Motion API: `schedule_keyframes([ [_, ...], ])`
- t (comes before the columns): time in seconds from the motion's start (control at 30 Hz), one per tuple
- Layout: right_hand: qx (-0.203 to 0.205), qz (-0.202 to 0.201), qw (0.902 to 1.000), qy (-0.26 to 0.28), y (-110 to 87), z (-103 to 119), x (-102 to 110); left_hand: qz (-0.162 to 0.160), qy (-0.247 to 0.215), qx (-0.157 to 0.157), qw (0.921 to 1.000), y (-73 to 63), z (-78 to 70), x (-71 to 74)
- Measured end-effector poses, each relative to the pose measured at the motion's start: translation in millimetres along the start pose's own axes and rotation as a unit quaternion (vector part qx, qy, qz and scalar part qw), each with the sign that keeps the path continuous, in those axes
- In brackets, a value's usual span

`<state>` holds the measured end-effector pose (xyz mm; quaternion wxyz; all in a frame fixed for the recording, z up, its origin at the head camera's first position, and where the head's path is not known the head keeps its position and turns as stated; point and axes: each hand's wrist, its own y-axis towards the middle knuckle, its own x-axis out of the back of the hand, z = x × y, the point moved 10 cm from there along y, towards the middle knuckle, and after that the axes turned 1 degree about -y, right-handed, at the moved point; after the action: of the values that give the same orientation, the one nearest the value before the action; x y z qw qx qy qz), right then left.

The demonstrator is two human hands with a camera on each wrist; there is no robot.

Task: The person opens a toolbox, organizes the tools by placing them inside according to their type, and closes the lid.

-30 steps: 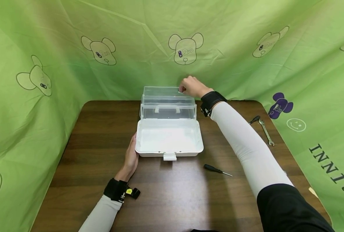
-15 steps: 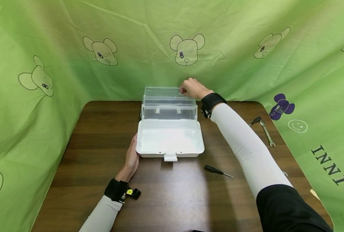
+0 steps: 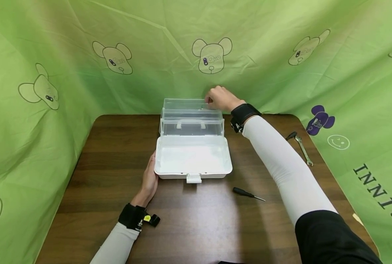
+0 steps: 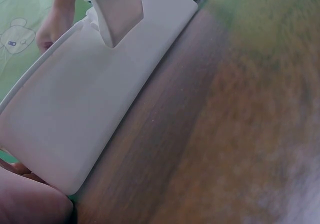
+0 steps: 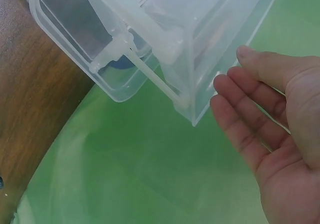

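A white toolbox (image 3: 193, 157) lies opened in the middle of the table, its latch toward me. Clear stepped trays (image 3: 182, 104) rise behind its base. My left hand (image 3: 149, 181) lies against the box's left side, fingers extended along the wall; in the left wrist view its near part shows at the box's corner. At the right end of the top tray is my right hand (image 3: 223, 98). The right wrist view shows this hand's fingers relaxed and thumb apart, fingertips at the clear tray wall (image 5: 202, 92). A small thin thing (image 3: 204, 107) shows in the tray below those fingers.
A black-handled screwdriver (image 3: 243, 192) lies on the wooden table (image 3: 116, 146) to the box's right front. Farther right are a wrench (image 3: 303, 151) and another black handle (image 3: 291, 136), partly behind the right forearm. A green printed cloth (image 3: 169, 55) hangs around the table.
My right hand has shifted slightly right at the top tray, and a small thin thing now shows beneath its fingertips. The left hand and toolbox have stayed in place.
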<state>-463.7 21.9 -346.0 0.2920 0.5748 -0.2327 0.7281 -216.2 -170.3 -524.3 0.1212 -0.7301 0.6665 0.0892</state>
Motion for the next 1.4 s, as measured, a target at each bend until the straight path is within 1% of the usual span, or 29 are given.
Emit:
schedule_keyframes([
  [0.17,0.000,-0.003,1.0000,-0.006,-4.2,1.7,5.8,0.004,0.010,-0.004,0.9999,1.4,1.4,0.8],
  [0.33,0.010,-0.008,0.9997,-0.020,-11.5,3.4,9.6,0.009,0.011,-0.003,0.9999,1.3,2.9,0.5],
  [0.47,0.016,-0.022,0.9992,-0.027,-20.7,3.8,15.8,0.007,0.010,-0.006,0.9999,1.4,2.5,0.1],
  [0.6,0.013,-0.034,0.9987,-0.036,-30.3,0.4,21.2,0.003,0.004,-0.010,0.9999,2.2,1.6,0.2],
  [0.73,0.015,-0.039,0.9982,-0.043,-40.0,-3.8,24.0,-0.001,0.001,-0.006,1.0000,2.2,2.3,1.0],
  [0.9,0.016,-0.052,0.9970,-0.055,-50.6,-7.7,30.4,0.001,0.009,0.000,1.0000,1.5,1.3,1.4],
  [1.23,0.017,-0.070,0.9936,-0.087,-74.7,-9.5,41.9,0.004,0.005,0.001,1.0000,0.1,0.1,1.1],
  [1.4,0.006,-0.072,0.9929,-0.094,-90.7,-4.6,46.6,0.003,0.009,0.005,0.9999,0.7,2.2,0.9],
])
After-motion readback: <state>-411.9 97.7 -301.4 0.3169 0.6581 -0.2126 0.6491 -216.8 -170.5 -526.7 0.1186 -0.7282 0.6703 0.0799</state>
